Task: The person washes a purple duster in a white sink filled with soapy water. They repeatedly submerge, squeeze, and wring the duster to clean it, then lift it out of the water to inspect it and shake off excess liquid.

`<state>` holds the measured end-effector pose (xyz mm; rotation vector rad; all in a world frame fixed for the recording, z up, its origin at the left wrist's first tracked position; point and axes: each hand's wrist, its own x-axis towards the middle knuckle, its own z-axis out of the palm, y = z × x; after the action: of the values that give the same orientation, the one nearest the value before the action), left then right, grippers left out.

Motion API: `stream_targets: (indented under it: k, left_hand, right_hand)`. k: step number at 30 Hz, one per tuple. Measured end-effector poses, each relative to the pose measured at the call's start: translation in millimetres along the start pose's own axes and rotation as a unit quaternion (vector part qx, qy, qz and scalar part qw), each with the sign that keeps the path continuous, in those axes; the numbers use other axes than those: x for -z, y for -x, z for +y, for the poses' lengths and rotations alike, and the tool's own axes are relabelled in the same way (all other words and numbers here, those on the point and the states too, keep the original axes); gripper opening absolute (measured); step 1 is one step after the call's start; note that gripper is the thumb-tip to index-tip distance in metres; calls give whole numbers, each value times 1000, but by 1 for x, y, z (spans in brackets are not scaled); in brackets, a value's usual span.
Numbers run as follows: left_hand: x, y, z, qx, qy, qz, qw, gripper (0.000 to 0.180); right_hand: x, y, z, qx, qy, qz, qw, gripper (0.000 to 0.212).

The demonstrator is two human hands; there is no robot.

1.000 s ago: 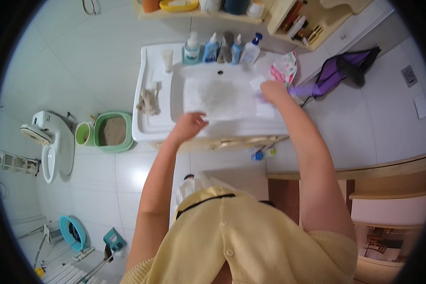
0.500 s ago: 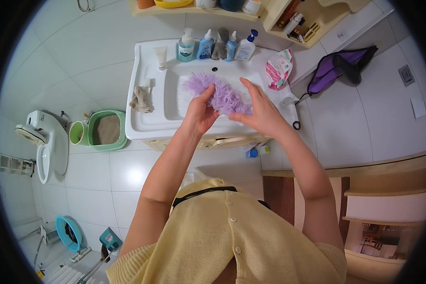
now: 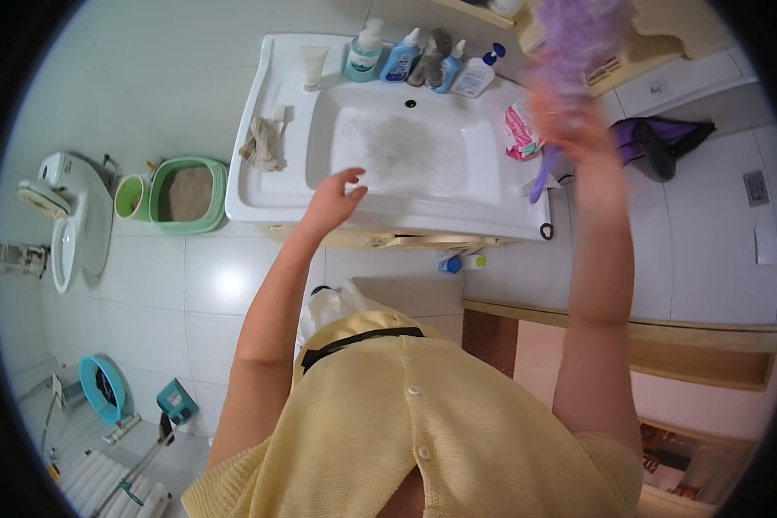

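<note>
Duster [image 3: 584,36], purple and fluffy, is up at one o'clock in the view, gripped in the blurred right hand [image 3: 571,128], its handle [image 3: 544,177] pointing to seven o'clock. The left hand [image 3: 337,200], fingers loosely curled and parted, is at the white sink [image 3: 457,214], around seven o'clock; a pink-and-white packet [image 3: 520,132] sits at three.

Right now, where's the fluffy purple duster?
In the head view, the fluffy purple duster is near the top edge, right of centre, in the person's right hand, up and right of the pink-and-white packet.
</note>
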<state>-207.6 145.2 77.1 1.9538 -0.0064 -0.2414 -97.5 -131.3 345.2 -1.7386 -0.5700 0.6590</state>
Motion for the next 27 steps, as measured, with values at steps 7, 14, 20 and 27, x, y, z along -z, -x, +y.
stream_targets:
  k: [7,14,20,27]
  left_hand:
    - [-46,40,1,-101,-259,-49,959,49]
    - [-25,31,6,-87,-175,-45,980,46]
    - [-29,38,4,-145,-176,-46,973,38]
    - [-21,41,19,-134,-82,-53,986,36]
  right_hand:
    - [21,-26,56,-155,464,44,871,31]
    - [-24,-42,-32,68,61,-24,996,27]
    - [-3,-49,92,-52,622,8,782,33]
    - [-54,-25,-75,69,274,104,953,22]
